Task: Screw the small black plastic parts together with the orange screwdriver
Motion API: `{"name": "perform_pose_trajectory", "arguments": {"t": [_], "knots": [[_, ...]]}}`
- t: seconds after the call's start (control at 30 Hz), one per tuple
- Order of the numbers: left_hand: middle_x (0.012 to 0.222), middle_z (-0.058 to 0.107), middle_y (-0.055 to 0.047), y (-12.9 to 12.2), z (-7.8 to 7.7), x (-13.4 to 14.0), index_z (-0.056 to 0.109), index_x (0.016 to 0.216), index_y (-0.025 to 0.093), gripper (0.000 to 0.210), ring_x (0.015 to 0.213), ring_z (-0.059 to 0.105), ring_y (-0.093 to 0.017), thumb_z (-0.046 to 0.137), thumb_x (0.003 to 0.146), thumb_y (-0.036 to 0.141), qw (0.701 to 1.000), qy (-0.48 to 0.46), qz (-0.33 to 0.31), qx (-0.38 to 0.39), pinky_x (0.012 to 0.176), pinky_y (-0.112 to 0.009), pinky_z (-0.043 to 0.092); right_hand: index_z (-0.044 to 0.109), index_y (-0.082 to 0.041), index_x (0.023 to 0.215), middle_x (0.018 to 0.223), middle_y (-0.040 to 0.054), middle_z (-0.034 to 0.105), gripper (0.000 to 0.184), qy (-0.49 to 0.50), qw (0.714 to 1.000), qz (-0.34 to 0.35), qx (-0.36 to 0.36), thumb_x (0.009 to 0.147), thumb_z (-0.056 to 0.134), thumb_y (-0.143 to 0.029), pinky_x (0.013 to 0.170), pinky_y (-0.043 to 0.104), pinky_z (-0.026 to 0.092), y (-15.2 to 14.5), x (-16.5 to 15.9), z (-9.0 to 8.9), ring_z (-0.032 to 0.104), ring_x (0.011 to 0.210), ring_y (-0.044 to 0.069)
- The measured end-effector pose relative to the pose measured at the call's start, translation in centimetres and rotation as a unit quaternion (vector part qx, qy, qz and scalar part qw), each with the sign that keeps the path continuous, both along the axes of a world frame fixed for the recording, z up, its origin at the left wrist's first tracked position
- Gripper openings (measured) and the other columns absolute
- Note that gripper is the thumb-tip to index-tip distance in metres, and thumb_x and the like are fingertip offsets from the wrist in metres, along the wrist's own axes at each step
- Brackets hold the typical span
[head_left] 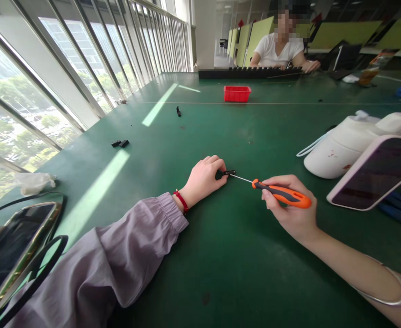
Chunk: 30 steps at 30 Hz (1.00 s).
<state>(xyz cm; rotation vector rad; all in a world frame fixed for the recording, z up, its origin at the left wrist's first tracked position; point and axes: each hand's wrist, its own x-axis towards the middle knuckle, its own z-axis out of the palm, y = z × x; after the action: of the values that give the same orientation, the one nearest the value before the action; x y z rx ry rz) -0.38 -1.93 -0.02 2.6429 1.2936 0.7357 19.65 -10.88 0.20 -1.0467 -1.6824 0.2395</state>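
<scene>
On the green table, my left hand (205,178) pinches a small black part (230,172) between thumb and fingers; its exact kind is too small to make out. My right hand (294,212) is wrapped round the orange and grey handle of a screwdriver (284,195). The screwdriver points left, and its thin metal shaft reaches the black part, with the tip at or very near it. Farther off to the left lie some small black pieces (120,143), and another black piece (178,111) sits beyond them.
A red basket (237,94) stands toward the back. At right are a white bottle (340,143) and a propped phone (378,173). Another phone (19,250) with a black cable (46,255) lies at left. A person (278,50) sits across, behind a long black strip (250,74).
</scene>
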Motion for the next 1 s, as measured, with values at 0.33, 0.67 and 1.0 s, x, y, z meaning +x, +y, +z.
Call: {"name": "perform_pose_trajectory", "arguments": {"t": [0.33,0.67,1.0], "knots": [[0.088,0.061,-0.002,-0.02,0.08,-0.02,0.056,0.079,0.019,0.004,0.083,0.054,-0.018,0.056,0.077,0.022,1.000,-0.002,-0.004,0.000,0.072,-0.029,0.043,0.059,-0.020,0.090,0.081,0.0017,0.067,0.012,-0.001,0.999,0.011,-0.030,0.079,0.064,-0.020,0.054,0.024,0.054,0.22,0.08,0.16,0.065,0.061,0.013],[0.085,0.062,-0.002,0.02,0.04,0.01,0.055,0.078,0.019,0.003,0.081,0.054,-0.018,0.056,0.076,0.020,1.000,-0.002,-0.005,0.001,0.071,-0.029,0.043,0.059,-0.020,0.091,0.082,0.0017,0.067,0.013,0.010,0.999,0.017,-0.045,0.079,0.064,-0.020,0.055,0.024,0.053,0.17,0.19,-0.01,0.065,0.062,0.013],[0.083,0.062,-0.002,-0.04,0.12,0.04,0.056,0.081,0.018,0.006,0.081,0.056,-0.017,0.055,0.075,0.017,0.999,-0.025,-0.013,-0.015,0.070,-0.028,0.045,0.058,-0.021,0.092,0.081,0.0003,0.067,0.011,0.009,0.997,0.036,-0.068,0.081,0.062,-0.020,0.052,0.022,0.049,0.25,0.36,-0.22,0.061,0.056,0.009]]}}
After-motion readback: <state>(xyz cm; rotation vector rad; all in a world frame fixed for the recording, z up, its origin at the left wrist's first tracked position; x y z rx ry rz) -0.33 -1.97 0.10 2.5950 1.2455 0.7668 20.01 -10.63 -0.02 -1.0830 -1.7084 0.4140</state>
